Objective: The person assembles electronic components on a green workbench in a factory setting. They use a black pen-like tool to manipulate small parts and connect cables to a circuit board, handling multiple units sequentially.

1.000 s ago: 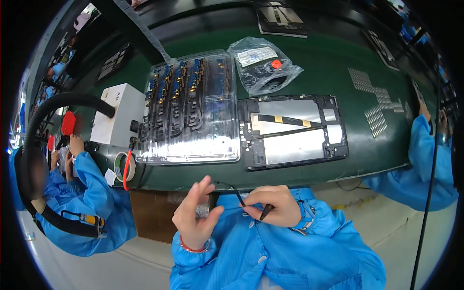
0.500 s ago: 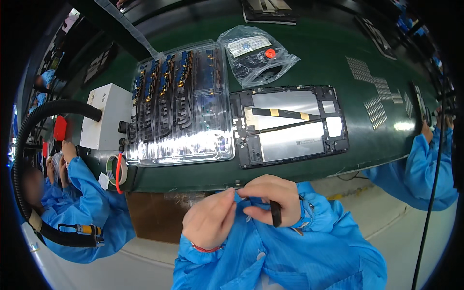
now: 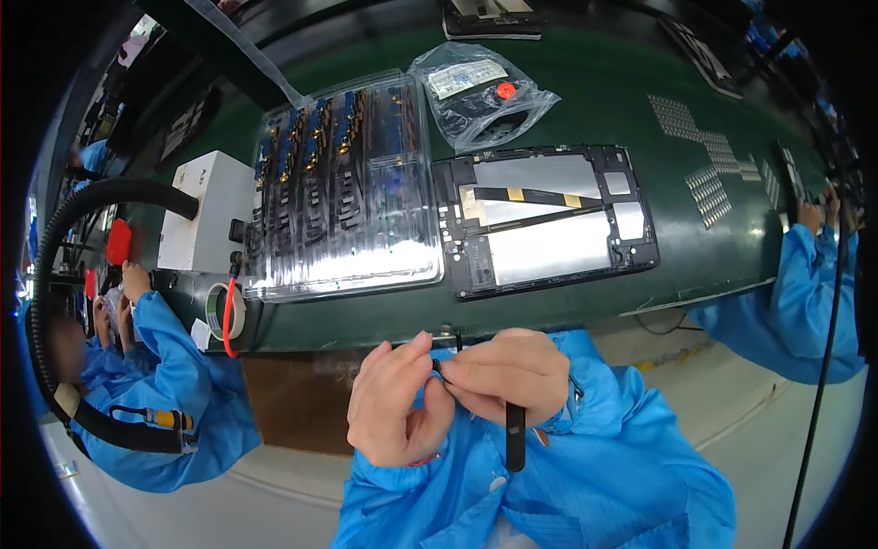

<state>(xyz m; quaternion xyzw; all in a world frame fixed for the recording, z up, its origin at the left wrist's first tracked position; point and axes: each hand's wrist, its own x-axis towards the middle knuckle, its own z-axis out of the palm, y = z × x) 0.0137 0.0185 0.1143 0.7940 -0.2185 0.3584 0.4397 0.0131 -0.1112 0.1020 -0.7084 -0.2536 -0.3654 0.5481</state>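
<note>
In front of my chest, at the table's near edge, my two hands meet. A slim tool with a flat black handle [image 3: 516, 437] is in my right hand [image 3: 512, 371]; its handle sticks out below the palm, and its working end is hidden. The right thumb and forefinger also pinch a tiny dark piece [image 3: 437, 365]. Against it, my left hand [image 3: 395, 403] is closed with curled fingers; what it grips is hidden. Just beyond the fingertips lies an opened tablet [image 3: 549, 256] with a silver battery and a black flex cable strip.
A clear plastic tray [image 3: 366, 284] with rows of flex cables stands left of the tablet. Behind lies a clear bag [image 3: 485, 114]. At left are a white box [image 3: 197, 229] with a black hose and a tape roll [image 3: 226, 311]. Co-workers in blue [image 3: 183, 384] sit at both sides.
The black handle has swung to hang straighter down from my right hand. My left fingers have lifted and parted from the thumb. A dark piece now shows between my hands. The view shifted slightly.
</note>
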